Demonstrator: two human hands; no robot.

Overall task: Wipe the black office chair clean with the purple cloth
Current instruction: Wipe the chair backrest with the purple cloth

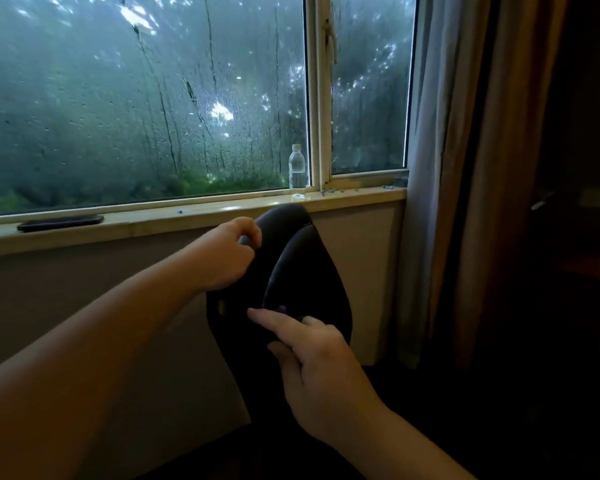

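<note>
At frame centre, the rounded top edge of the black padded leather office chair back (291, 271) is being gripped by the curled fingers of the left hand (227, 254). Just below, the right hand (312, 362), index finger extended, is being pressed onto the chair; only a purple speck (282, 308) is showing beside its fingertip, so whether the purple cloth is held cannot be told.

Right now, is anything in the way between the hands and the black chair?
No. The left hand already grips the edge of the black chair near its top, and the right hand touches the backrest lower down. Only a tiny purple bit, possibly the cloth, shows by the right fingertips. The bottle stands behind on the sill.
</note>
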